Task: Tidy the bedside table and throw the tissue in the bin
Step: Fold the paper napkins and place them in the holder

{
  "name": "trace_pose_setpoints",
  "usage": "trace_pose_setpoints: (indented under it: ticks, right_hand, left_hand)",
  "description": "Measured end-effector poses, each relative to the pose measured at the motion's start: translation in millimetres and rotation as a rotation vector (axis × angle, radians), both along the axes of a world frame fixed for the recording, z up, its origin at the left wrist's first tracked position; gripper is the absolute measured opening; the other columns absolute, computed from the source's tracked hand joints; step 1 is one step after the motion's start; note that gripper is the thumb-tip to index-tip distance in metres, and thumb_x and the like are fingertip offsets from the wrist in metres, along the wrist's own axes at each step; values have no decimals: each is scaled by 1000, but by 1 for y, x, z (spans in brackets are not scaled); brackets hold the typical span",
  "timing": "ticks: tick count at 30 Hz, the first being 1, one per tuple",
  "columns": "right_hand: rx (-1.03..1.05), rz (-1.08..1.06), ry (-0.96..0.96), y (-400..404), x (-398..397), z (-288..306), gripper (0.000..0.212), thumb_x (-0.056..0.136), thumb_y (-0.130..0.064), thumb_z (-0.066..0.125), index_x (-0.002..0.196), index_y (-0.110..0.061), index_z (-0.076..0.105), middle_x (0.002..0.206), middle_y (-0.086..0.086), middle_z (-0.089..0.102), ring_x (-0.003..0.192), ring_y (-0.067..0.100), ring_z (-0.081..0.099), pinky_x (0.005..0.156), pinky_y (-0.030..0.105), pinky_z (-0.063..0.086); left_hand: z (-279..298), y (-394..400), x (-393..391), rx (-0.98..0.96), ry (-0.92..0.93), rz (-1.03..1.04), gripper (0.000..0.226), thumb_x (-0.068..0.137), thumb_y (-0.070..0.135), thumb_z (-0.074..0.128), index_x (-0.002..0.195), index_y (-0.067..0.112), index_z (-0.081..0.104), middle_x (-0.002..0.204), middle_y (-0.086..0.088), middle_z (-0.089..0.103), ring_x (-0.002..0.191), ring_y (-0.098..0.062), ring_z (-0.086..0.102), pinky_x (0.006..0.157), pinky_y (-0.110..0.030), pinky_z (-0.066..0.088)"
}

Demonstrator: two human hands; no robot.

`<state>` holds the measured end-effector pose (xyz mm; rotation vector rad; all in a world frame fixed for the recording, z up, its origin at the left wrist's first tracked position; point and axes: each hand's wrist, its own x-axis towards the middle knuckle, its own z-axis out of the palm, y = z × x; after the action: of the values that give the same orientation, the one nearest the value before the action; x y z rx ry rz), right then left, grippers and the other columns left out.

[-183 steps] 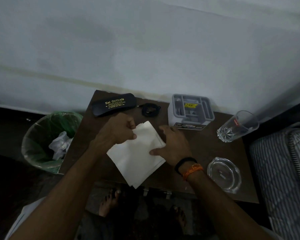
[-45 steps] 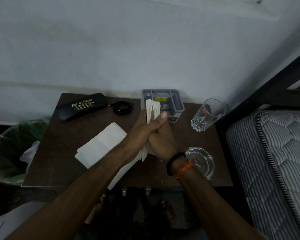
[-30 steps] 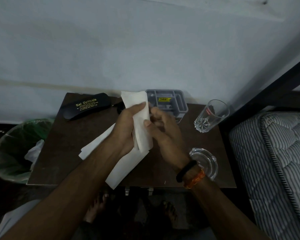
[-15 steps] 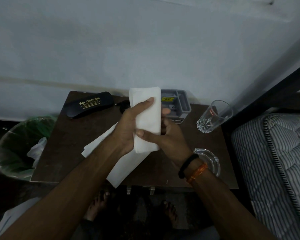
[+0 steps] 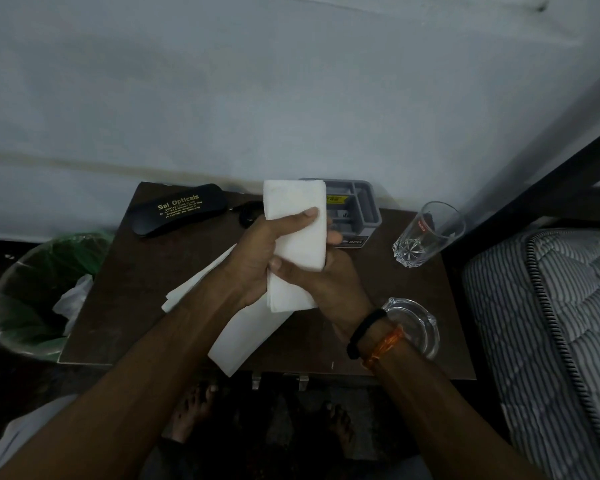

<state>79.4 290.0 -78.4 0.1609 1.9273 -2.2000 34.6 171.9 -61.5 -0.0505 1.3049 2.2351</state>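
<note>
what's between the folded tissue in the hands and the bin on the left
Nothing visible blocks it. Both the left hand and right hand hold the folded tissue above the bedside table. Only bare tabletop and other tissues lying flat separate it from the green-lined bin past the table's left edge.

folded white tissue (image 5: pixel 297 230): upright, above table centre | flat tissues (image 5: pixel 246 327): on brown bedside table (image 5: pixel 132 306), 6 o'clock edge | green-lined bin (image 5: pixel 25 299): 9 o'clock of table
</note>
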Motion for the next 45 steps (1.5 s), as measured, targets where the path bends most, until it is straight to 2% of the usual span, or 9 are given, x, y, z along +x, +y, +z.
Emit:
trace_pose_setpoints:
  ticks: [6, 14, 16, 18, 21, 24, 31, 36, 45]
  right_hand:
    - [-41, 127, -80, 9, -3, 9, 41, 89, -21, 68, 128, -12, 62, 123, 5, 69, 116, 21, 65, 101, 42, 52]
    - [25, 87, -69, 19, -8, 0, 40, 87, -13, 73, 126, -10, 64, 121, 6, 71, 113, 23, 67, 98, 46, 53]
    - [26, 32, -81, 23, -11, 0, 40, 85, -15, 75, 124, -9, 67, 120, 6, 72, 112, 24, 67, 98, 47, 53]
    - [14, -123, -77, 34, -15, 4, 40, 82, -14, 77, 120, -6, 68, 117, 8, 73, 110, 27, 68, 96, 49, 54]
    - [91, -357, -36, 56, -20, 11, 21, 84, -11, 74, 105, -13, 71, 107, 4, 74, 102, 25, 70, 87, 42, 58]
    - [107, -473, -13, 70, -22, 15, 22, 85, -3, 67, 90, -24, 67, 99, -2, 71, 96, 24, 67, 81, 40, 57]
    - [73, -531, 44, 72, -23, 23, 35, 83, 10, 59, 79, -24, 62, 82, -9, 66, 75, 12, 62, 64, 29, 54]
    - [83, -528, 82, 74, -25, 20, 34, 83, 9, 62, 76, -24, 62, 77, -16, 67, 75, 7, 63, 63, 27, 55]
    - [184, -460, 140, 69, -38, 10, 25, 84, -2, 69, 90, -26, 69, 96, -11, 71, 93, 14, 67, 73, 29, 55]
  left_hand:
    - [3, -2, -3, -26, 20, -37, 28, 96, 27, 55, 114, 7, 63, 93, -14, 73, 87, -25, 71, 81, -40, 58]
    - [2, 8, 0, -105, 72, -15, 43, 94, 45, 57, 113, 7, 67, 107, -19, 72, 103, -36, 68, 92, -49, 55]
    - [-1, 10, -2, -149, 107, 74, 46, 95, 53, 45, 110, 17, 69, 107, -9, 74, 102, -27, 70, 89, -45, 57]
    - [-9, 9, -4, -395, 343, 139, 48, 100, 53, 34, 114, 21, 65, 115, -2, 69, 107, -18, 66, 90, -44, 56]
    - [-28, -3, -13, -950, 918, 74, 35, 100, 35, 40, 120, 18, 63, 142, 0, 49, 127, -10, 45, 105, -44, 43]
    - [-37, -6, -19, -1219, 1124, -186, 46, 88, 22, 47, 134, 24, 54, 157, 0, 32, 134, -27, 36, 100, -42, 43]
    - [-50, 0, -21, -1282, 1070, -354, 61, 92, 15, 58, 147, 22, 32, 157, -1, 26, 134, -29, 37, 104, -45, 45]
    - [-42, -5, -20, -1226, 1045, -286, 46, 91, 16, 62, 134, 18, 44, 136, -6, 45, 120, -25, 43, 98, -41, 45]
    - [-39, -27, -19, -1204, 1107, -211, 14, 87, 17, 65, 97, 19, 55, 105, -1, 62, 89, -14, 47, 68, -25, 36]
